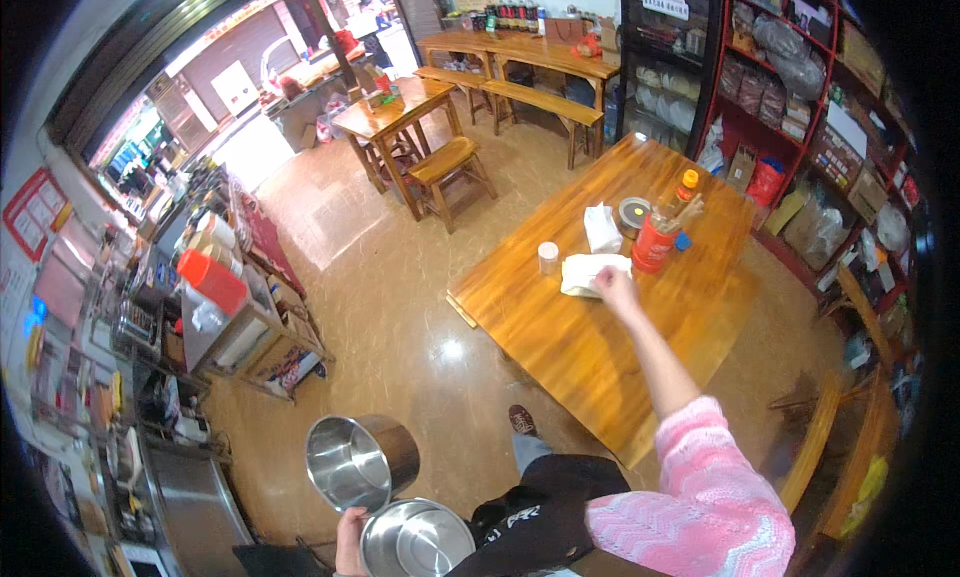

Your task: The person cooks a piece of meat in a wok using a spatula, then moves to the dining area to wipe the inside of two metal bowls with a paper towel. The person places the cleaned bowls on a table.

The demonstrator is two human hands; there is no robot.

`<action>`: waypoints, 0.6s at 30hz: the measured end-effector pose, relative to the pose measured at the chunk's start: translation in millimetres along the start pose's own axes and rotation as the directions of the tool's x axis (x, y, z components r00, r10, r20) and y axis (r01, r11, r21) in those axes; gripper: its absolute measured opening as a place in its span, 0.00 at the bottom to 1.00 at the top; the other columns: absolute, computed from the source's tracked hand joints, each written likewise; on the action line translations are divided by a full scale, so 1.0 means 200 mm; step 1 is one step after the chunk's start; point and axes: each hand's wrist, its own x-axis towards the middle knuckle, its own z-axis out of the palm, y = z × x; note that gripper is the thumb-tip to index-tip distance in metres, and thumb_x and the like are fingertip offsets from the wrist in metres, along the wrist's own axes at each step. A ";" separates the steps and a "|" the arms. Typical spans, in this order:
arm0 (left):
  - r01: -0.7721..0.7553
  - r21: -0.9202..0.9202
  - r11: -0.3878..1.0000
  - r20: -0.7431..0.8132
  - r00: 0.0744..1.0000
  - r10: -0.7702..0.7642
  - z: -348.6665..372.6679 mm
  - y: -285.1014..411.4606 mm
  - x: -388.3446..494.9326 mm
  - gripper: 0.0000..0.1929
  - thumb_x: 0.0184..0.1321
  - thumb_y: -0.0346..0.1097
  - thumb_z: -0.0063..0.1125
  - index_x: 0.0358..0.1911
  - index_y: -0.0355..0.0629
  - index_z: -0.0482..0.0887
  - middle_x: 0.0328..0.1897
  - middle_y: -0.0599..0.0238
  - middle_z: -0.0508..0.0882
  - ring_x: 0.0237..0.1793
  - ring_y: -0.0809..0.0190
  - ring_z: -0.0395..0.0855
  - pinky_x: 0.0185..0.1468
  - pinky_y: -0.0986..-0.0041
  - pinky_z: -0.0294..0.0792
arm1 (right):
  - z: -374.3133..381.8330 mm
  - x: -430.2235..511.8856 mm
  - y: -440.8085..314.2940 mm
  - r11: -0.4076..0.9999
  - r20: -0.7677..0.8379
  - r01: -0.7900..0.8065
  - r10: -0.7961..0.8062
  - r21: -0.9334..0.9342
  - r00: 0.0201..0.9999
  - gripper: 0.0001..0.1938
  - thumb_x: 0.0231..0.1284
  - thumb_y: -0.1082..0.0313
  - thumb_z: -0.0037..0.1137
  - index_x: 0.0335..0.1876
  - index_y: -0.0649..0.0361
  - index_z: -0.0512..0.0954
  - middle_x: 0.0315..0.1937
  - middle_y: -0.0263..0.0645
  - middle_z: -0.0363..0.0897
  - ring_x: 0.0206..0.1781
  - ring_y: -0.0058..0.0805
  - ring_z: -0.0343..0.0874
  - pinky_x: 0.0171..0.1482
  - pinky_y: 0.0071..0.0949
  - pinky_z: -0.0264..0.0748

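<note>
My left hand (349, 538) grips two shiny stainless steel pots at the lower left, both empty inside. One pot (397, 449) tips sideways with its mouth towards the left; the other pot (420, 539) faces up against my body. My right arm reaches over the wooden table (555, 344). The curled fingers of my right hand (618, 290) pinch at white tissues (581, 273) lying on the tabletop. Just beyond these stands another white tissue pack (602, 228). To the right is a red container (652, 248) full of chopsticks.
A small clear jar (548, 258), a round dark tin (635, 212) and an orange-capped bottle (686, 184) stand on the table. A wooden bench (814, 442) is at right. A cart (255, 329) and a steel counter (191, 494) line the left. Red shelves (806, 74) rise behind.
</note>
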 end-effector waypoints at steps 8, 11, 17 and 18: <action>-0.096 0.174 0.980 -0.255 0.957 0.139 0.11 0.73 0.55 0.03 0.44 0.32 0.49 0.22 0.43 0.73 0.26 0.64 0.76 0.31 0.63 0.74 0.38 0.72 0.67 | 0.30 0.89 0.38 0.861 -0.195 -0.467 0.431 -0.202 0.881 0.08 0.44 0.66 0.55 0.28 0.62 0.75 0.28 0.44 0.76 0.35 0.42 0.75 0.40 0.34 0.71; -0.079 0.180 0.981 -0.234 0.965 0.120 0.18 0.93 0.78 0.03 0.44 0.33 0.50 0.22 0.43 0.73 0.26 0.65 0.76 0.30 0.64 0.73 0.38 0.73 0.67 | 0.24 0.96 0.40 0.979 -0.454 -0.171 0.103 -0.109 0.885 0.06 0.43 0.67 0.55 0.23 0.62 0.74 0.26 0.45 0.75 0.34 0.42 0.75 0.38 0.35 0.70; -0.090 0.224 0.970 0.027 0.996 0.087 0.30 1.38 1.34 0.04 0.45 0.34 0.50 0.23 0.43 0.73 0.26 0.67 0.74 0.30 0.66 0.71 0.39 0.75 0.66 | 0.12 0.97 0.19 0.914 -0.340 -0.184 0.055 -0.361 0.939 0.04 0.47 0.70 0.53 0.24 0.62 0.74 0.25 0.40 0.75 0.31 0.33 0.75 0.35 0.30 0.70; 0.036 0.208 0.977 0.018 0.999 -0.041 0.31 1.45 1.41 0.06 0.47 0.35 0.49 0.26 0.41 0.74 0.26 0.66 0.75 0.30 0.67 0.72 0.40 0.75 0.66 | 0.06 1.00 0.14 0.972 -0.463 -0.168 0.074 -0.165 0.883 0.05 0.48 0.69 0.53 0.25 0.62 0.74 0.26 0.38 0.75 0.32 0.30 0.75 0.35 0.28 0.70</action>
